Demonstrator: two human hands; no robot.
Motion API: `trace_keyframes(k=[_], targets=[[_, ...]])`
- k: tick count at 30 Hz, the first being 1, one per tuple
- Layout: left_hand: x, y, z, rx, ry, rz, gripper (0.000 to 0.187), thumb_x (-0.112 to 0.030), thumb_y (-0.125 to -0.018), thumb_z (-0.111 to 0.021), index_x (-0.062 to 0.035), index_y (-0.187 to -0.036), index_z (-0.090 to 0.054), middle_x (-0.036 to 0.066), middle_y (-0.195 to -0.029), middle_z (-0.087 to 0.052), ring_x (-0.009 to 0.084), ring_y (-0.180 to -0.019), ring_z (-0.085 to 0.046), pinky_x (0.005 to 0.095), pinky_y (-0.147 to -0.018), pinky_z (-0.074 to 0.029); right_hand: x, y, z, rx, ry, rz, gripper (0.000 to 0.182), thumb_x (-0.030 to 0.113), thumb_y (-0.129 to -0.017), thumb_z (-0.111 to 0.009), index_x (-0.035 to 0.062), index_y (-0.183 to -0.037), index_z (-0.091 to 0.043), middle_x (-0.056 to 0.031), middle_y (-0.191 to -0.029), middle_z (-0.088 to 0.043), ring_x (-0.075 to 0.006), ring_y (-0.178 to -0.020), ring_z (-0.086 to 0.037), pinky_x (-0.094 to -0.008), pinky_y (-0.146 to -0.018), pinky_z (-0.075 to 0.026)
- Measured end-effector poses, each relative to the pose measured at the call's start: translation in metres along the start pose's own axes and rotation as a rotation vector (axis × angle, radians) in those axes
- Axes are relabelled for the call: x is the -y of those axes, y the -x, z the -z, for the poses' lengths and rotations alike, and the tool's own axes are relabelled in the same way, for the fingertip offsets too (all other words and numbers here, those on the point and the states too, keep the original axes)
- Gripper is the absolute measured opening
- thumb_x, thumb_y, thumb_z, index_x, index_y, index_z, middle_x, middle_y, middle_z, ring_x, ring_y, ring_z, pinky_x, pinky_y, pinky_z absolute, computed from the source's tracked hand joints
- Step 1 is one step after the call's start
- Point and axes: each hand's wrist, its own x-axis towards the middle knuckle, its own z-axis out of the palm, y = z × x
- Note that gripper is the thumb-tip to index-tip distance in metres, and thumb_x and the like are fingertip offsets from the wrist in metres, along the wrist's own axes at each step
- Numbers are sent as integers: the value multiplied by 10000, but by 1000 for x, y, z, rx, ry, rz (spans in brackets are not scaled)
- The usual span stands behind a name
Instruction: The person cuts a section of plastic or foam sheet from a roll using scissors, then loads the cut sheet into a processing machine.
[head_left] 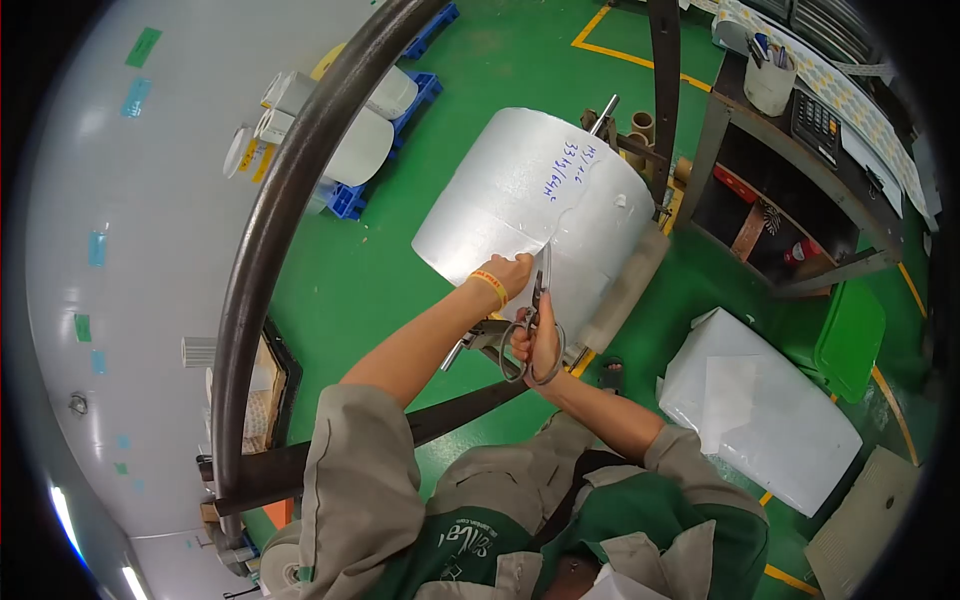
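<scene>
Right-hand grip (537, 340) closed through the loops of steel scissors (541, 318), blades pointing up along a cut in the wrap. Left-hand grip (510, 272), yellow band at the wrist, pinching the loose edge of the silvery-white wrapping sheet just beside the blades. Both at the near face of a large white wrapped roll (545, 205) lying on its side on a stand above the green floor (390, 270), blue handwriting on its upper surface. Thick dark curved metal bar (262, 250) arcing past on the left. Smaller white rolls on a blue pallet (352, 200) well beyond it. White plastic-covered bundle (760, 405) on the floor to the right, near a green bin (850, 340). Dark metal counter (800, 130) farther right, white bucket (770, 82) on top.
</scene>
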Motion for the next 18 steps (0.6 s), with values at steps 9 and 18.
trace_keyframes(k=[9, 18], targets=[[-13, 1, 7, 84, 100, 19, 350, -85, -706, -586, 69, -935, -370, 277, -733, -574, 413, -768, -577, 422, -609, -495, -40, -38, 3, -36, -25, 223, 454, 554, -855, -335, 122, -754, -433, 23, -447, -368, -72, -334, -339, -199, -310, -255], [-10, 8, -15, -162, -53, 23, 241, -52, -804, -407, 96, -993, -384, 258, -664, -542, 347, -601, -597, 350, -447, -504, 53, -63, 27, -254, 184, 688, 360, 457, -837, -474, 99, -822, -439, -11, -554, -464, -85, -412, -390, -212, -381, -328]])
